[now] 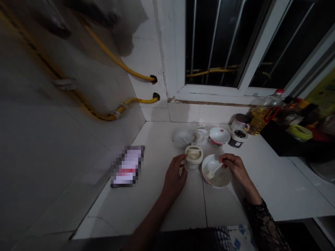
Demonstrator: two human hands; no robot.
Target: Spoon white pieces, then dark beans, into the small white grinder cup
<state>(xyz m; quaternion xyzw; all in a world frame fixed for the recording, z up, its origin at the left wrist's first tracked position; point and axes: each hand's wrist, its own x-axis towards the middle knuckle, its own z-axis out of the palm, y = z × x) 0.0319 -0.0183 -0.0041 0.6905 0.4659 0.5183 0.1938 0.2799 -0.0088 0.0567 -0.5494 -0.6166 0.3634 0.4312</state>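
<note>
My left hand [175,173] grips the side of a small open white container [193,157] with pale contents, on the white counter [157,205]. My right hand [233,165] pinches the handle of a white spoon [214,167]. The spoon's bowl rests inside a white bowl [217,171] just right of the container. A pale lump lies in that bowl by its left rim.
Behind stand a clear lidded dish [184,136], a white bowl with red marks [219,136], two small jars [238,136] and an oil bottle [264,111]. A dark stove [293,143] is at right. A blurred packet [127,166] leans on the left wall. Yellow hoses [123,66] run along the wall.
</note>
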